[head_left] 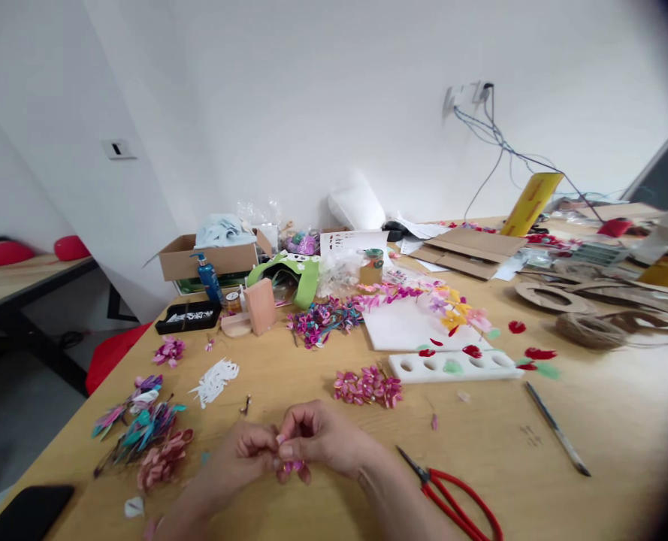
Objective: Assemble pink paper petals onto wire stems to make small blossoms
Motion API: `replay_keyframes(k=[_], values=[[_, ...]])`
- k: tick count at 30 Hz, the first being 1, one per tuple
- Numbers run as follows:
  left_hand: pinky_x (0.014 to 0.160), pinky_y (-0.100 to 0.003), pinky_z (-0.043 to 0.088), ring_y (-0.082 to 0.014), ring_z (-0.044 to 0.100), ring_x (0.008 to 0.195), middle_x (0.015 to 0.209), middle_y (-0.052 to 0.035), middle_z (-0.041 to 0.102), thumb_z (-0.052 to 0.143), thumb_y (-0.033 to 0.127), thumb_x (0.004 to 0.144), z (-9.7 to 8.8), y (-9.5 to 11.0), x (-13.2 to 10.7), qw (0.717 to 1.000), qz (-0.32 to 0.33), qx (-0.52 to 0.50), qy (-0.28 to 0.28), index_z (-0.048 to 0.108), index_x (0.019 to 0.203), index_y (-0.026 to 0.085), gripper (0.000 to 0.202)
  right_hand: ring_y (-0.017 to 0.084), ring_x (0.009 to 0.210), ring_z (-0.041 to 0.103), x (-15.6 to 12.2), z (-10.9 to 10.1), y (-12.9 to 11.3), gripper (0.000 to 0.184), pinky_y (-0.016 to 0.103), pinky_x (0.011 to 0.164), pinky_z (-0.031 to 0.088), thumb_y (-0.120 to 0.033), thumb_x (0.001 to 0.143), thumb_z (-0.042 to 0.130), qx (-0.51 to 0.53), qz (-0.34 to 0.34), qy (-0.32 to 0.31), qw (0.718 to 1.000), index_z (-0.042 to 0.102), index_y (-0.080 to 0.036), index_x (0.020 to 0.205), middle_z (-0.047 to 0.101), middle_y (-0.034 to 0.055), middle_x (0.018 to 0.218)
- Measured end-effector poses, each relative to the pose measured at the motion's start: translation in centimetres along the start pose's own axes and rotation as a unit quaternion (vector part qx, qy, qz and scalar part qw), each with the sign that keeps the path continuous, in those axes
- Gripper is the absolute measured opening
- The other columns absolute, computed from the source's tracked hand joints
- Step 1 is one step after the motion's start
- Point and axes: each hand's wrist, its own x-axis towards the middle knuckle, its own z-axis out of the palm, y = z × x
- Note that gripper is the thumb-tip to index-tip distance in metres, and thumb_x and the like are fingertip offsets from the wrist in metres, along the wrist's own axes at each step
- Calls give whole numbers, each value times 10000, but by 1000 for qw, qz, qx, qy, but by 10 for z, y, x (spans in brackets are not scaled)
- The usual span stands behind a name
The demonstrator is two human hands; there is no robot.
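Low over the front of the table, my two hands meet around a small pink-purple artificial flower [294,466]. My left hand [249,454] is closed, its fingertips on the flower's left side. Thumb and forefinger of my right hand [314,436] pinch together at its top, so part of the flower is hidden. Just beyond lies a cluster of finished-looking pink flowers [367,387]. A pair of red-handled scissors [451,496] rests by my right forearm. Left of my hands are bunches of teal and purple petals [147,428] and dusty pink petals [164,460].
White paper strips [215,382] lie left of centre. A white foam block with holes [454,366] stands beyond my right hand, with red and green petals around it. A thin metal tool [557,430] lies right. A cardboard box [210,259] and blue bottle [208,278] stand behind.
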Motion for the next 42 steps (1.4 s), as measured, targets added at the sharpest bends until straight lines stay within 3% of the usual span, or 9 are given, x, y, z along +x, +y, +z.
replay_keyframes(k=[6, 19, 33, 42], values=[[684, -255, 442, -178, 626, 716, 705, -62, 688, 642, 388, 779, -2, -2, 0, 1000, -5, 7, 12, 715, 691, 143, 271, 73, 452, 547, -2, 3, -3, 405, 163, 396, 399, -372, 546, 842, 8, 0, 20, 1000, 557, -117, 681, 630, -5, 555], [709, -253, 443, -175, 619, 741, 746, -58, 698, 557, 417, 835, 1, 4, 2, 985, 31, 151, 77, 742, 806, 162, 316, 59, 419, 511, 2, 0, 0, 387, 157, 370, 375, -348, 532, 856, 53, -8, 73, 996, 583, -109, 667, 629, -3, 544], [715, -272, 469, -186, 633, 744, 732, -61, 704, 605, 438, 794, 1, 8, 3, 985, 33, 140, 91, 743, 771, 165, 306, 54, 408, 499, 4, 4, 1, 395, 166, 369, 349, -358, 521, 859, 81, 8, 89, 993, 575, -119, 655, 629, -12, 548], [658, -236, 463, -159, 623, 679, 670, -42, 685, 585, 306, 823, -2, -2, 7, 948, 108, 255, 155, 743, 727, 198, 214, 65, 456, 512, 6, 1, 4, 418, 169, 397, 375, -410, 526, 845, 38, -16, 113, 993, 568, -122, 650, 616, -10, 544]])
